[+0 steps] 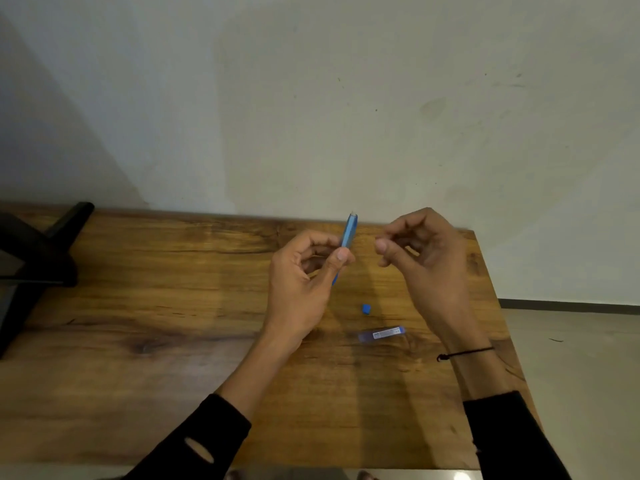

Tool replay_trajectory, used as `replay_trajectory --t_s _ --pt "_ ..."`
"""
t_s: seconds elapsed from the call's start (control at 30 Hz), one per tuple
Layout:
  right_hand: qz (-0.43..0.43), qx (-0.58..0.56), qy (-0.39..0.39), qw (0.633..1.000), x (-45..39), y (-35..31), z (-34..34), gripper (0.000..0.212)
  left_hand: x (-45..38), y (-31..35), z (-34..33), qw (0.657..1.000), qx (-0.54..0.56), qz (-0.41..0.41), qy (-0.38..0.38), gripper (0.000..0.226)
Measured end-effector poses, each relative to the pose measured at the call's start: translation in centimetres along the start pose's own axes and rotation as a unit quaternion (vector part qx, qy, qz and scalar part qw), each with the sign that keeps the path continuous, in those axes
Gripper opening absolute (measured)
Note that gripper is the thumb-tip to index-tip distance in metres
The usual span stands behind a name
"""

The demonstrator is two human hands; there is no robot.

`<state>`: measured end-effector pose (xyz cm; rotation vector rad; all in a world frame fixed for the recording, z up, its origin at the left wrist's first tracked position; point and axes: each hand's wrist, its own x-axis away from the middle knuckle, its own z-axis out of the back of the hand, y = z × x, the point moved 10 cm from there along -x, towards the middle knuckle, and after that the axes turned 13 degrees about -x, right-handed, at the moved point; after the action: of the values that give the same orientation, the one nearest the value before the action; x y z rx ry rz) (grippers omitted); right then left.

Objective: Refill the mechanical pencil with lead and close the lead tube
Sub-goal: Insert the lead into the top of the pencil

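Holding the blue mechanical pencil (348, 233) upright in the left hand (301, 285), open end up, while the right hand (420, 261) pinches something too thin to see, probably a lead. Lead tube (381, 333) and its little blue cap (366, 309) sit on the table (138, 306). Looks like the feeding step, so next needs a steady drop into that tiny hole

Your left hand (304, 278) pinches the blue pencil (347, 237) upright above the table (138, 306); your right hand (422, 258) hovers beside it, fingers curled. Nearer you lie a cap (366, 309) and lead tube (381, 333).
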<state>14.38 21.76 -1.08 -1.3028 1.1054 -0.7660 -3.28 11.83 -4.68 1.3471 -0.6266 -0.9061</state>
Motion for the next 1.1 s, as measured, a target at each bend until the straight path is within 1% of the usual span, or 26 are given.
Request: replay_trajectory --t_s 0.13,0.23,0.37,0.5,0.7,0.83,0.93,1.1 --pt "0.043 -0.093 0.008 0.995 0.0 -3.0 0.2 0.02 0.1 0.0 -0.4 1.0 -0.026 -0.011 -0.012 0.012" --pt "0.069 -0.103 -0.007 0.992 0.0 -4.6 -0.1 0.028 0.3 0.0 -1.0 0.999 -0.036 -0.01 -0.024 0.009" --pt "0.068 -0.094 -0.017 0.993 0.1 -5.0 -0.4 0.036 0.6 0.3 -1.5 0.998 -0.038 -0.018 -0.037 0.011" --pt "0.063 -0.056 -0.039 0.996 0.3 -5.1 -0.8 0.037 0.7 0.5 -1.6 0.997 -0.052 -0.034 -0.043 0.014" --pt "0.057 0.026 -0.085 0.994 0.2 -5.0 -1.3 0.038 0.8 0.2 -1.4 0.994 -0.099 -0.035 -0.042 0.01" --pt "0.059 0.124 -0.113 0.984 0.2 -4.8 -1.4 0.041 0.9 0.2 -1.5 0.991 -0.123 -0.037 -0.047 0.009" --pt "0.063 0.173 -0.128 0.975 0.2 -4.6 -1.3 0.045 1.0 0.4 -1.7 0.983 -0.164 -0.055 -0.055 0.009" --pt "0.043 0.202 -0.138 0.969 0.3 -4.1 -1.1 0.045 1.3 1.2 -1.9 0.97 -0.216 -0.095 -0.06 0.012"
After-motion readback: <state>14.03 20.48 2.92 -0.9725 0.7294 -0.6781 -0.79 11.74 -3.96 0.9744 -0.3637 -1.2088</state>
